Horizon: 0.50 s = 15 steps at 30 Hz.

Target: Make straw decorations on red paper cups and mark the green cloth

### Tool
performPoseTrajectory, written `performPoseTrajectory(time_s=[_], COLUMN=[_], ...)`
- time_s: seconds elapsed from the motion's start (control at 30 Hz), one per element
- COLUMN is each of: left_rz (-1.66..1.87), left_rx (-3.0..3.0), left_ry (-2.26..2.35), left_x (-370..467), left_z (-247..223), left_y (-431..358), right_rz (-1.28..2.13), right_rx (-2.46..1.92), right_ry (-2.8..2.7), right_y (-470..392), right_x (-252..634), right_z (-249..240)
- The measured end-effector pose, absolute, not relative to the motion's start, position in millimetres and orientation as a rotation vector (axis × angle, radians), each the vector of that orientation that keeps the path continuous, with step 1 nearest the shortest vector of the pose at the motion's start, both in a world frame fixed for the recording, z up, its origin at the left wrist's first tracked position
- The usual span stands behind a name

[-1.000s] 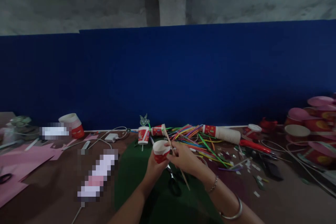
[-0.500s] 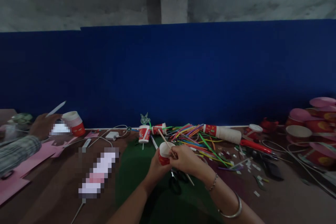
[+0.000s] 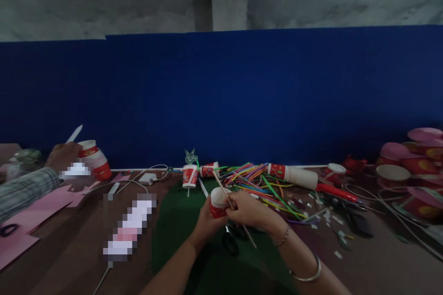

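The left hand (image 3: 206, 223) is curled closed around the lower side of a red paper cup with a white rim and white inside (image 3: 218, 203), while the right hand (image 3: 245, 212) has fingers and thumb pinched on a slim pale wooden stick (image 3: 249, 238). The cup sits between the hands, open end up and slightly tilted; the stick slants across its right side, upper end beyond the rim and lower end below the right hand. Whether the stick touches the cup is unclear. Printing on the red wall is too small to make out.

At the far left, pink paper sheets (image 3: 43, 209) lie under a checked sleeve (image 3: 29, 193). Another person's hand (image 3: 64, 156) is beside a white pen-like object (image 3: 75, 133), near a leaning stack of red and white paper cups (image 3: 100, 166). Next come a white charger block (image 3: 148, 179) with a cable, then an upright red patterned cup (image 3: 190, 176) with a grey-green animal-face cutout (image 3: 190, 157) above it. A similar cup on its side (image 3: 208, 170) lies just to the right. Black-handled scissors (image 3: 230, 242) rest below the hands on a dark green mat (image 3: 176, 226). Farther right are a heap of multicoloured thin strips (image 3: 247, 175), a long nested row of cups on its side (image 3: 301, 178), a red-handled tool (image 3: 337, 192), small pale scraps (image 3: 337, 220) and a cluster of red cups and pink round pieces (image 3: 420, 166).
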<state>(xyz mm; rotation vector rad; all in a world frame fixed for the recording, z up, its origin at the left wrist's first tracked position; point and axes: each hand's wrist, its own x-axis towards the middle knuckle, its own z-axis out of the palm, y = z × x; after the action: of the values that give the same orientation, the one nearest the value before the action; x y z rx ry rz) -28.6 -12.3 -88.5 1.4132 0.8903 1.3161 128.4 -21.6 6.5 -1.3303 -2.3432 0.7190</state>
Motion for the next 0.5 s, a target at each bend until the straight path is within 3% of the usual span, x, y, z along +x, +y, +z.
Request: performPoseTrajectory(time_s=[0.2,0.5], left_rz=[1.344,1.346], left_rx=[1.338,1.319], left_ry=[0.873,0.85], left_x=[-29.9,-29.6], left_z=[-89.9,-91.7], left_y=[-10.7,-11.0], right_rz=[1.11,1.11], right_rx=[-1.249,-1.205], right_ry=[-2.177,-2.136], right_y=[-18.2,-15.7], right_x=[129.1,126.7], right_z=[-2.0,-9.5])
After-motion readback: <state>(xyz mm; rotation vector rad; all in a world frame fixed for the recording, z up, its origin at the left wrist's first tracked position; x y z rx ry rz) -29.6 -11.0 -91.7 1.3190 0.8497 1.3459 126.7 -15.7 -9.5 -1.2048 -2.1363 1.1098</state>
